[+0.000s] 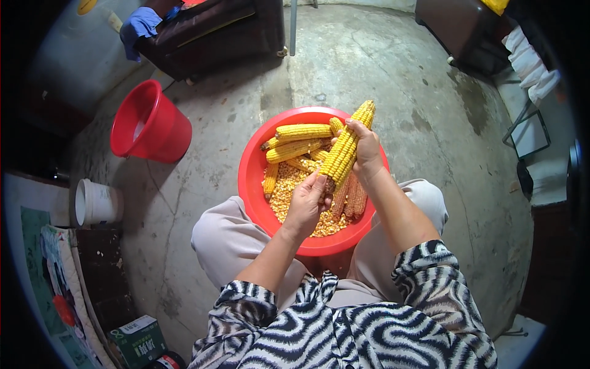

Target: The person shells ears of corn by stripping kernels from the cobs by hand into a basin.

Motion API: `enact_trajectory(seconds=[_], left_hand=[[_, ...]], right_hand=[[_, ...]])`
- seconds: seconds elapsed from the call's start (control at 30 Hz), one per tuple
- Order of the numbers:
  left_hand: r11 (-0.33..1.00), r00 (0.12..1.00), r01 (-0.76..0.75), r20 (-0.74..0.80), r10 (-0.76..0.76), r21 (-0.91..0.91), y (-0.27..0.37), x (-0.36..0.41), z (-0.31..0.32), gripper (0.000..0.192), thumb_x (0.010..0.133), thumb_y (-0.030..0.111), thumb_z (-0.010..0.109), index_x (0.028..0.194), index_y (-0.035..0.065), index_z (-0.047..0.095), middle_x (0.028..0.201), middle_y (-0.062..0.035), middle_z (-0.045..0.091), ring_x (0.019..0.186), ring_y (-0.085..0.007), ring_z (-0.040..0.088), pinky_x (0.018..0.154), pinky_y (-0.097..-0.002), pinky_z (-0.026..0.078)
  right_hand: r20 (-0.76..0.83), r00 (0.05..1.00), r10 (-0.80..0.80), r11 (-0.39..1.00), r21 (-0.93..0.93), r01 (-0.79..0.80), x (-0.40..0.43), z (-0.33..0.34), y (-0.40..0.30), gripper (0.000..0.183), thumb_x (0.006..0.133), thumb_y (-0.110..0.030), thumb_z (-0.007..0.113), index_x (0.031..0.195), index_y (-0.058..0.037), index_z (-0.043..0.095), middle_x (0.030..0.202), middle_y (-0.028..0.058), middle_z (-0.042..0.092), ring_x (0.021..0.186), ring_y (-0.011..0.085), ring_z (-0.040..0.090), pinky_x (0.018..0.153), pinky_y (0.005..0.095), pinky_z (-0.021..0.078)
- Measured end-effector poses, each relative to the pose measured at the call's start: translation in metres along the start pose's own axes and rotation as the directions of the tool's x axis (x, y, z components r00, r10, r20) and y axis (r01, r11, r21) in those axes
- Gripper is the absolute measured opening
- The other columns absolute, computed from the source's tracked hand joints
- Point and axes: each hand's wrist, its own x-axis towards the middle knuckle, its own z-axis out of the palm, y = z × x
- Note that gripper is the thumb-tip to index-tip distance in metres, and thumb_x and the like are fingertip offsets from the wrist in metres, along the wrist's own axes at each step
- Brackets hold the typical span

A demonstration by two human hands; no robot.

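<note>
Both my hands hold one ear of yellow corn (345, 150) slantwise over a red plastic basin (246, 184). My right hand (367, 147) is wrapped around its upper part, below the tip. At the lower end, my left hand (308, 198) grips the brown butt of the ear between thumb and fingers. Inside the basin, several whole ears of corn (304, 132) lie at the back left. Loose corn kernels (283, 196) cover the basin's bottom. Bare reddish corncobs (356, 198) rest at the right, partly under my right forearm.
The basin sits between my knees. A red bucket (175, 133) stands on the concrete floor (221, 115) at the left, with a white bucket (106, 203) nearer. Dark sofas (221, 41) are at the far side. A green box (138, 343) is at the lower left.
</note>
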Motion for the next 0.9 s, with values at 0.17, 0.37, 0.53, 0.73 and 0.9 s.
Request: enact_trajectory(seconds=[0.17,0.37,0.53,0.73,0.9], left_hand=[[0.996,0.999,0.006,0.047,-0.002,-0.094,0.002,-0.003,0.001,0.037,0.094,0.029,0.042,0.122,0.0047,0.042,0.092,0.0003,0.055,0.063,-0.0072,0.049,0.053,-0.0181,0.039],[0.934,0.984,0.140,0.151,-0.095,-0.329,0.011,-0.004,-0.002,0.037,0.094,0.032,0.041,0.119,0.0048,0.044,0.094,-0.0007,0.056,0.065,-0.0089,0.050,0.054,-0.0193,0.039],[0.986,0.995,0.068,0.089,-0.055,-0.149,-0.002,0.000,-0.006,0.032,0.094,0.029,0.044,0.116,0.0056,0.047,0.092,0.0003,0.055,0.065,-0.0075,0.049,0.054,-0.0187,0.039],[0.997,1.000,-0.013,-0.017,0.014,0.070,-0.007,-0.001,-0.003,0.034,0.093,0.026,0.046,0.120,0.0057,0.045,0.091,0.0000,0.055,0.065,-0.0069,0.049,0.055,-0.0181,0.039],[0.999,0.999,-0.038,-0.005,0.037,-0.026,-0.004,-0.001,-0.002,0.034,0.092,0.030,0.047,0.116,0.0054,0.046,0.088,0.0002,0.055,0.064,-0.0062,0.049,0.053,-0.0172,0.039]], right_hand=[[0.045,0.999,0.004,1.000,-0.016,-0.003,0.001,-0.001,-0.001,0.017,0.081,-0.016,0.055,0.091,-0.0027,0.052,0.071,0.0122,0.058,0.057,0.0230,0.060,0.053,0.0331,0.0513],[0.084,0.996,0.018,1.000,-0.025,-0.016,-0.004,0.002,-0.004,0.018,0.081,-0.017,0.055,0.092,-0.0033,0.052,0.072,0.0116,0.058,0.057,0.0223,0.060,0.054,0.0333,0.0517],[0.081,0.997,0.008,1.000,-0.009,-0.007,0.003,-0.003,-0.001,0.020,0.081,-0.018,0.055,0.093,-0.0028,0.052,0.074,0.0117,0.059,0.060,0.0221,0.061,0.056,0.0333,0.0520],[0.016,0.982,0.187,0.982,-0.013,-0.187,0.008,-0.004,-0.003,0.022,0.081,-0.022,0.058,0.094,-0.0051,0.052,0.070,0.0103,0.058,0.057,0.0217,0.059,0.056,0.0353,0.0515],[-0.004,0.997,0.072,0.995,0.064,-0.071,0.005,-0.004,0.000,0.021,0.082,-0.024,0.059,0.090,-0.0058,0.051,0.068,0.0101,0.057,0.056,0.0215,0.059,0.053,0.0346,0.0512]])
